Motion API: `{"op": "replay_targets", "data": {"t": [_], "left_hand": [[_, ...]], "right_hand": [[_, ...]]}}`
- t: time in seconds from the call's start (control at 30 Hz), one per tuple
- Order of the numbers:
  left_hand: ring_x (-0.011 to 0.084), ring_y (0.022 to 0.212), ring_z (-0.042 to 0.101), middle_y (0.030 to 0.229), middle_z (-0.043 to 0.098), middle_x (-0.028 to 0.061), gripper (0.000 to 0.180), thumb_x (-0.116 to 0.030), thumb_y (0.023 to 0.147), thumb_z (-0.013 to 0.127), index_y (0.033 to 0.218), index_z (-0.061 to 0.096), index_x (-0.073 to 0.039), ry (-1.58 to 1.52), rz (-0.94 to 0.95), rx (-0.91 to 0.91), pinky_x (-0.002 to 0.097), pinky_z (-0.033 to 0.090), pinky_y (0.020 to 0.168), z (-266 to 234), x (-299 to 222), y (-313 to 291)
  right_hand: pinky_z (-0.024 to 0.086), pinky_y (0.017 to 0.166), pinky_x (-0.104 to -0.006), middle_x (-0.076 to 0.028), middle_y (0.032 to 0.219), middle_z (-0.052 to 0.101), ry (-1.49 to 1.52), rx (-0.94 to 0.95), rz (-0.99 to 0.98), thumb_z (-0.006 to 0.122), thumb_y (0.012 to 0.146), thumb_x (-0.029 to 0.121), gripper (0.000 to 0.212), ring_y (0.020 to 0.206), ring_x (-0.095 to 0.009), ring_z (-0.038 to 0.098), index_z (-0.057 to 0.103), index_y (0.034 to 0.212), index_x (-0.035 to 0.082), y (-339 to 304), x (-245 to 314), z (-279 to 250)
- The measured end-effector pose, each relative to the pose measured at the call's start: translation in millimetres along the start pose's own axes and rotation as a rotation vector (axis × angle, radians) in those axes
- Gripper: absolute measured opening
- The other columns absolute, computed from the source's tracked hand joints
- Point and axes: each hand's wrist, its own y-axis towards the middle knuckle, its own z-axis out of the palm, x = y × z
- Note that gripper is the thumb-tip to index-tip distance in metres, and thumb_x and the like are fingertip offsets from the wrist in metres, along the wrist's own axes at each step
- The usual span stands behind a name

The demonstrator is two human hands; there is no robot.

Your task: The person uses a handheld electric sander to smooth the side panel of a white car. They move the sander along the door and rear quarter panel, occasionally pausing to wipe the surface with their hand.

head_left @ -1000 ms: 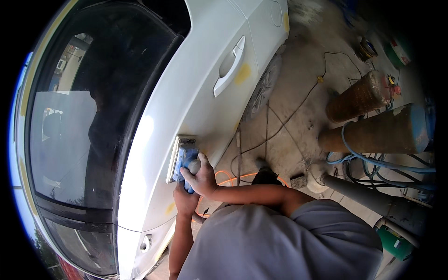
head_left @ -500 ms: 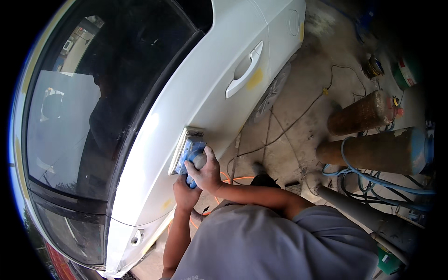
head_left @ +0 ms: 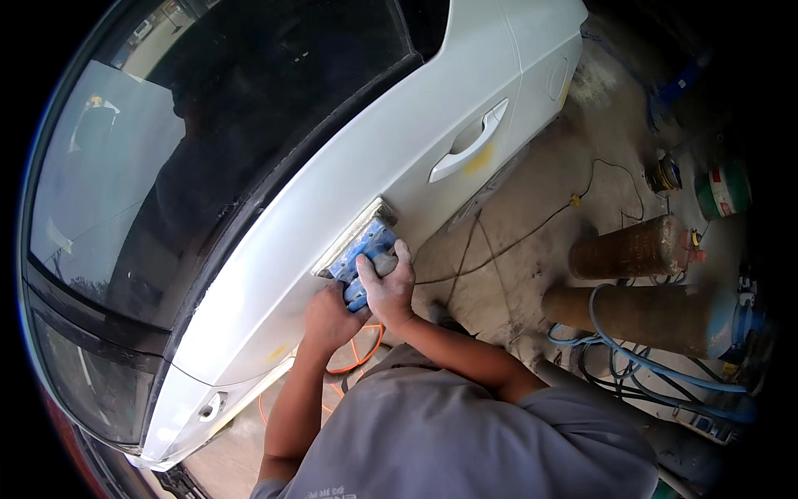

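Both my hands are on a blue sander [head_left: 366, 252] with a long rectangular pad, held against the side of a white car door [head_left: 274, 258]. My right hand [head_left: 389, 287] wraps round the grey knob at its front, fingers dusty. Below it, my left hand [head_left: 329, 318] is closed round the tool's rear end. The pad's far edge lies along the panel below the dark window [head_left: 274, 100]. Its working face is hidden against the paint. Further up the door is a white handle [head_left: 470, 143] with a yellowish patch [head_left: 480, 158] beside it.
Two rusty gas cylinders [head_left: 623, 249] lie on the right, with blue hoses [head_left: 611, 320] coiled round them. A dark cable [head_left: 532, 224] crosses the concrete floor. An orange hose [head_left: 366, 353] runs below my hands. A green container [head_left: 723, 190] stands at the far right.
The sander has moved along the panel, a little closer to the door handle, and its pad now slants more to the right. My view has shifted. Both hands keep their grip.
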Motion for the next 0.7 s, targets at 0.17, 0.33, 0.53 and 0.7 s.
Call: {"op": "replay_targets", "data": {"t": [0.17, 0.33, 0.53, 0.7], "left_hand": [[0.0482, 0.083, 0.07, 0.087, 0.072, 0.0285, 0.057, -0.043, 0.074, 0.086, 0.095, 0.067, 0.006, 0.016, 0.07, -0.012, 0.0538, 0.056, 0.08, 9.8, -15.8, 19.8], [0.046, 0.086, 0.072, 0.089, 0.072, 0.0281, 0.062, -0.045, 0.075, 0.085, 0.102, 0.067, 0.007, 0.03, 0.029, 0.096, 0.0527, 0.057, 0.081, 25.1, 19.6, 4.0], [0.0496, 0.083, 0.069, 0.087, 0.071, 0.0287, 0.057, -0.045, 0.078, 0.086, 0.093, 0.067, 0.007, -0.033, 0.056, -0.008, 0.0538, 0.055, 0.077, 0.4, -11.2, 9.8], [0.0502, 0.082, 0.069, 0.086, 0.071, 0.0296, 0.059, -0.046, 0.079, 0.085, 0.094, 0.067, 0.008, 0.015, 0.019, 0.02, 0.0545, 0.054, 0.077, 17.7, 5.4, -7.6]], "right_hand": [[0.059, 0.071, -0.0392, -0.019, 0.09, 0.073, 0.128, 0.012, 0.085, 0.082, 0.093, 0.027, 0.063, 0.077, -0.027, 0.074, 0.052, 0.129, -0.014, 27.0, -4.3, -12.6], [0.059, 0.067, -0.0412, -0.019, 0.079, 0.073, -0.038, 0.086, -0.106, 0.082, 0.093, 0.026, 0.049, 0.07, -0.028, 0.074, 0.06, 0.116, -0.012, 8.4, -8.5, -20.3], [0.058, 0.069, -0.0453, -0.024, 0.079, 0.073, -0.087, 0.136, -0.093, 0.081, 0.093, 0.031, 0.048, 0.075, -0.038, 0.074, 0.065, 0.108, -0.011, 34.2, 10.3, -29.6], [0.058, 0.065, -0.0456, -0.024, 0.075, 0.072, -0.061, 0.106, -0.18, 0.08, 0.093, 0.03, 0.047, 0.069, -0.04, 0.073, 0.066, 0.107, -0.012, 15.8, -5.0, -24.4]]}}
